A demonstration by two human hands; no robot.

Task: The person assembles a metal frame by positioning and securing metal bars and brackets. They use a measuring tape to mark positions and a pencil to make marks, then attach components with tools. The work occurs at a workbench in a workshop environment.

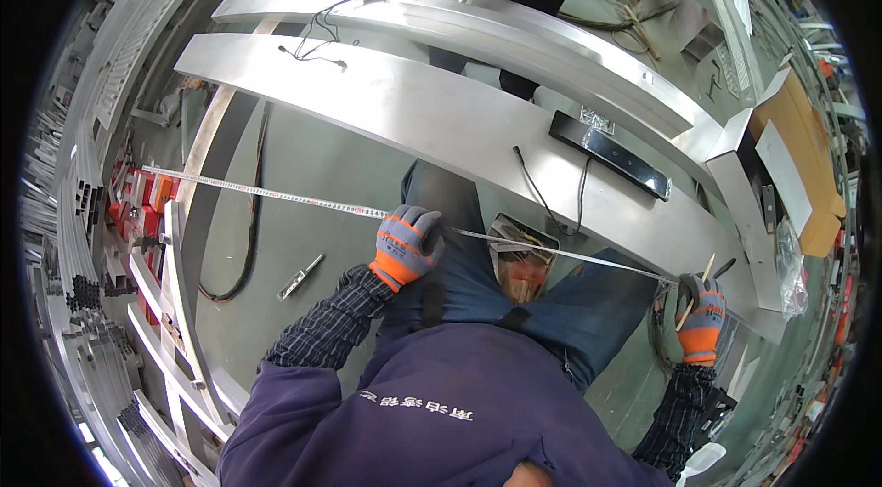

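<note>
Measuring tape [303, 199] runs taut along the near edge of the long aluminium beam [441, 124]. The left hand [404, 243] pinches it mid-span; the right hand [701, 317] pins its end, gripping a pencil [695, 294] too. A loosened pinch would probably let the tape sag or slide, spoiling the reading.
</note>
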